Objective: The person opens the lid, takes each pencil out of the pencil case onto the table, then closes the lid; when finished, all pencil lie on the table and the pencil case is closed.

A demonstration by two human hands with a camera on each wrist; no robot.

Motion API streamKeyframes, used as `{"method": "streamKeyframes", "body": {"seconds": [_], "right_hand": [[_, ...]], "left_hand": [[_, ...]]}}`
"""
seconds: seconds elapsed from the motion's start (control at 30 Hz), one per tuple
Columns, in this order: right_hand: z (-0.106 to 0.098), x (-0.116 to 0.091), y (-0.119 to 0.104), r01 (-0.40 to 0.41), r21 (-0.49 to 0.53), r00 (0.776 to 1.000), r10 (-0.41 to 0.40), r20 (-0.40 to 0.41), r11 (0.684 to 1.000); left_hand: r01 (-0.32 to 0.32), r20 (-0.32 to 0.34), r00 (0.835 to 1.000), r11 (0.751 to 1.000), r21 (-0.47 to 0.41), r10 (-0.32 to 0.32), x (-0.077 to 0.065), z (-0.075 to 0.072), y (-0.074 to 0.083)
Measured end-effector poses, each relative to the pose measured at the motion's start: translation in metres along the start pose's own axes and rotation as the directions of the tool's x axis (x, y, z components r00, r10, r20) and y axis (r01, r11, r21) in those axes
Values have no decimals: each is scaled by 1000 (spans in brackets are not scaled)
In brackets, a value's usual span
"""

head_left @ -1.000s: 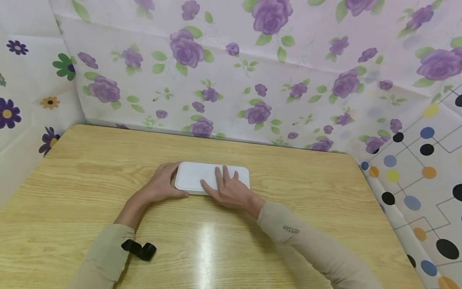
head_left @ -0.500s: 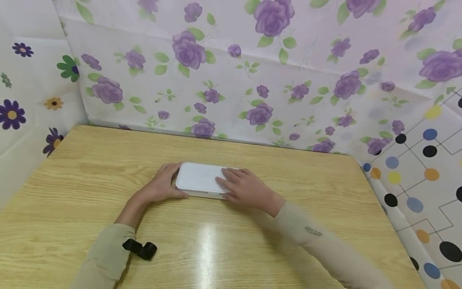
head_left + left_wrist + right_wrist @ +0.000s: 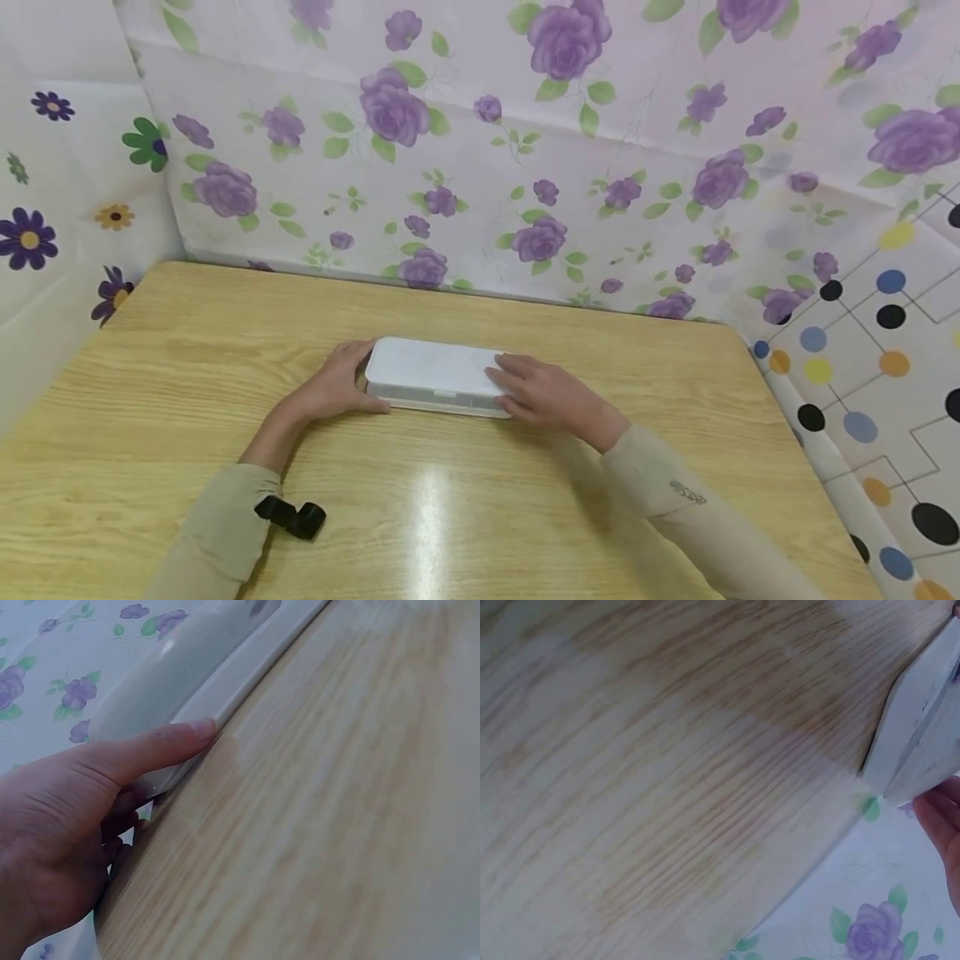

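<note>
A long white plastic box (image 3: pixel 431 362) lies near the middle of the table, its lid on top. Along the front run a greyish, see-through wall, a small white clasp and a pale lower rim. My left hand (image 3: pixel 339 385) grips the left end, thumb along the front and fingers behind. In the left wrist view, that thumb (image 3: pixel 176 742) presses on the box's rim (image 3: pixel 240 671). At the right end, my right hand (image 3: pixel 551 396) holds the box with fingers over the top and the front corner. The right wrist view catches only some fingers (image 3: pixel 941 814) beside the box's end (image 3: pixel 907 727). Its contents are hidden.
The wood-grain table (image 3: pixel 337 492) extends around the box. Behind it stands a wall covering with purple flowers (image 3: pixel 540 237); dotted covering (image 3: pixel 858 425) hangs on the right. A black device (image 3: pixel 292 517) is strapped at the left sleeve.
The right hand has slid from flat on the lid to the box's right end, its fingers now bent around it. More of the box's front wall shows. The left hand stays put.
</note>
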State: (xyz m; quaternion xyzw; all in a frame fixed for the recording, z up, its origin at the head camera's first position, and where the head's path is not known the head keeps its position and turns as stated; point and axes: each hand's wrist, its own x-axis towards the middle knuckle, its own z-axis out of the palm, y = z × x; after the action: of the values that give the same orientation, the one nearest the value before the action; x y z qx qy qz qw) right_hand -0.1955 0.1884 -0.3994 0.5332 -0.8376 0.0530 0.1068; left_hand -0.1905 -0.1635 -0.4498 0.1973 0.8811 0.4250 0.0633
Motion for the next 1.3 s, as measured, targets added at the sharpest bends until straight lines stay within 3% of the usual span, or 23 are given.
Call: {"method": "streamKeyframes", "body": {"seconds": [0.17, 0.27, 0.43, 0.63, 0.87, 1.0, 1.1, 1.17, 1.3], "right_hand": [[-2, -1, 3, -101, 162, 991, 114, -70, 982], [-7, 3, 4, -230, 303, 967, 252, -35, 925], [-13, 12, 13, -395, 447, 898, 441, 2, 803], [-11, 23, 28, -435, 535, 828, 556, -78, 724], [-6, 33, 39, -488, 683, 723, 690, -32, 544], [0, 41, 46, -532, 695, 665, 747, -12, 484], [5, 47, 53, -562, 689, 622, 783, -13, 457], [9, 52, 57, -594, 646, 606, 795, -33, 479], [15, 62, 60, -667, 518, 594, 802, -64, 536]], "left_hand": [[-32, -6, 999, 999, -18, 32, 1, 0, -1], [-34, 3, 999, 999, -21, 34, 1, -1, -2], [-14, 44, 999, 1000, 12, 14, -1, -3, -4], [-6, 43, 999, 1000, 12, 5, -1, -1, -3], [-2, 12, 1000, 998, -67, 3, -2, 0, -1], [14, 8, 1000, 997, -81, -14, -3, -1, -1], [20, 3, 1000, 996, -87, -19, -2, -2, 0], [24, 3, 1000, 996, -87, -24, -3, -2, 0], [31, 4, 1000, 996, -82, -31, -4, -2, 0]]}}
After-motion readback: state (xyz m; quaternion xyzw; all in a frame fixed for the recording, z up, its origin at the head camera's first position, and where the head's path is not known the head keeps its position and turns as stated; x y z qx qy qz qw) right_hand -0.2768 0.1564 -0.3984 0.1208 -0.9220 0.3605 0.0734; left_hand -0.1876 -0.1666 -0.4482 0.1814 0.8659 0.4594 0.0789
